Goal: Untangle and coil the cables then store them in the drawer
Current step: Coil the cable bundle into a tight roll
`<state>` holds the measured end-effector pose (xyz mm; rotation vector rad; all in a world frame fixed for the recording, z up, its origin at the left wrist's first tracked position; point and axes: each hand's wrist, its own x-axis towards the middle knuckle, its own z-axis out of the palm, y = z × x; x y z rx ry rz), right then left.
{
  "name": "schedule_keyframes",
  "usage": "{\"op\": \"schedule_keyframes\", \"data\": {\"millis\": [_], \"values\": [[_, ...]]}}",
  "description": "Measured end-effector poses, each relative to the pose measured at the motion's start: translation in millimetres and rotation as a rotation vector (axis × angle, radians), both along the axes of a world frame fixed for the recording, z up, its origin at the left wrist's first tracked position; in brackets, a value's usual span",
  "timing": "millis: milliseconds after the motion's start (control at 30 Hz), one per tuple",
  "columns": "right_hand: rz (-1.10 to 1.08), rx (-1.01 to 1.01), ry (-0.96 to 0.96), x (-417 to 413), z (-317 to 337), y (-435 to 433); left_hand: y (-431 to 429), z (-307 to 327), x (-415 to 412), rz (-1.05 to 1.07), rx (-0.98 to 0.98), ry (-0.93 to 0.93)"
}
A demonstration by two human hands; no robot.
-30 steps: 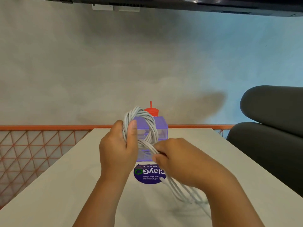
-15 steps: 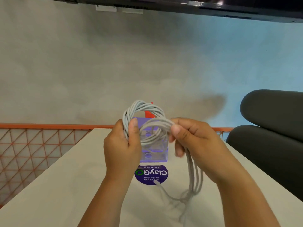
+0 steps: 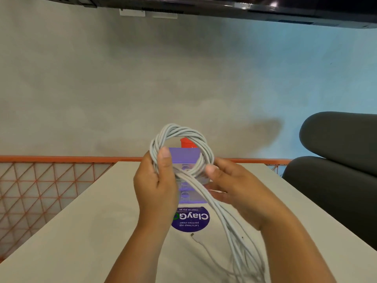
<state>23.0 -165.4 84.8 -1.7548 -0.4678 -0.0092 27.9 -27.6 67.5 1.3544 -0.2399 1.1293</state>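
A bundle of white cables [image 3: 179, 133] is wound into a round coil held upright above the table. My left hand [image 3: 156, 186] grips the coil's left side, thumb pressed on the strands. My right hand [image 3: 234, 188] holds the coil's lower right, thumb on the loop, with the loose strands [image 3: 228, 221] running down across its palm to the table. One plug end [image 3: 192, 235] lies on the table. Behind the coil stands a small purple drawer unit [image 3: 186, 158] with clear drawers, partly hidden by the coil and hands.
The white table [image 3: 81, 231] carries a round purple sticker [image 3: 190, 219] in front of the drawer unit. A red-topped object [image 3: 186, 142] stands behind the unit. Orange netting [image 3: 40, 184] lies left; a dark padded chair [image 3: 336, 170] stands right.
My right hand has brought the loose strands down from the coil's top right to its lower right, laying another turn on it. The left hand keeps its grip.
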Motion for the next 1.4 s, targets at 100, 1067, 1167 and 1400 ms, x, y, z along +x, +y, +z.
{"op": "schedule_keyframes", "data": {"millis": [100, 1067, 1167, 1400], "values": [[-0.079, 0.172, 0.017, 1.4, -0.9, 17.0, -12.0, -2.2, -4.3, -0.049, 0.006, -0.006], [0.146, 0.784, 0.237, 0.3, 3.2, 17.8, -20.1, 1.1, -12.4, -0.293, 0.139, -0.045], [0.136, 0.711, 0.324, 0.1, 1.5, 25.9, -15.4, 2.0, -15.9, -0.098, 0.278, -0.146], [-0.186, 0.649, 0.031, -4.8, 3.6, 37.3, -13.8, 0.5, -14.3, -0.042, 0.269, -0.167]]}}
